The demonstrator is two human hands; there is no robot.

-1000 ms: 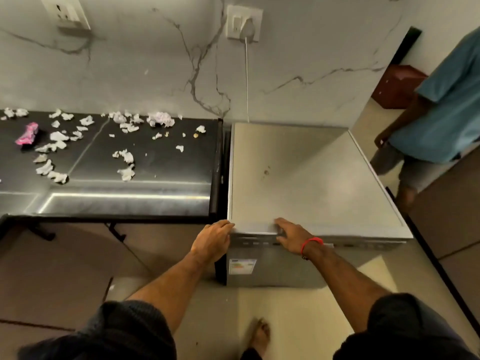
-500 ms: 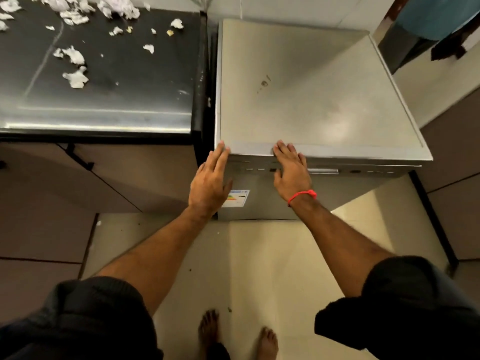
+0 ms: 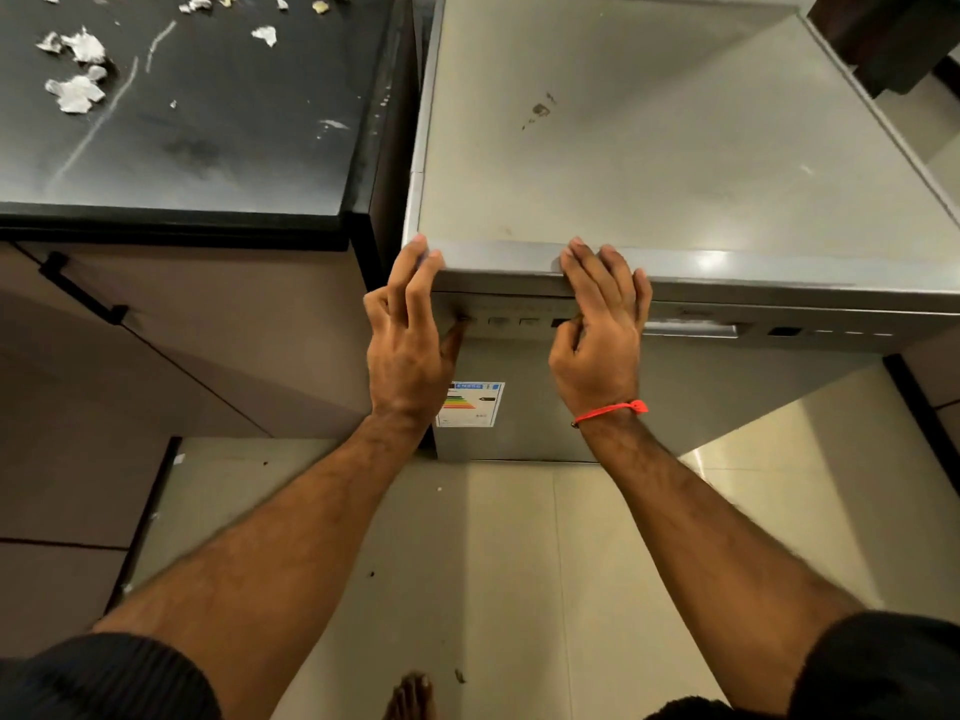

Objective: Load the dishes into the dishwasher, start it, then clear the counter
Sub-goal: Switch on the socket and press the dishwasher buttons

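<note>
Since half a second ago the view has closed in on the dishwasher (image 3: 675, 163), and both hands have slid a little down its front edge; the left thumb now reaches the button row.

The dishwasher stands on the floor just beside the dark desk (image 3: 182, 122), its door shut, so what is in it cannot be seen. It looks a heavy, stiff metal box with a smooth, rather slippery top; the door probably swings down on a bottom hinge and wants a firm pull. The best hold seems to be the recessed handle (image 3: 691, 328) in the control strip, to the right of both hands.

The left hand (image 3: 410, 330) lies with fingers nearly straight against the top left corner, thumb at the buttons (image 3: 511, 322), gripping nothing. The right hand (image 3: 602, 324), with a red band (image 3: 610, 410) at the wrist, rests its straight fingers over the front lip, holding nothing.

Crumpled paper scraps (image 3: 75, 70) lie scattered on the desk, not yet cleared.
</note>
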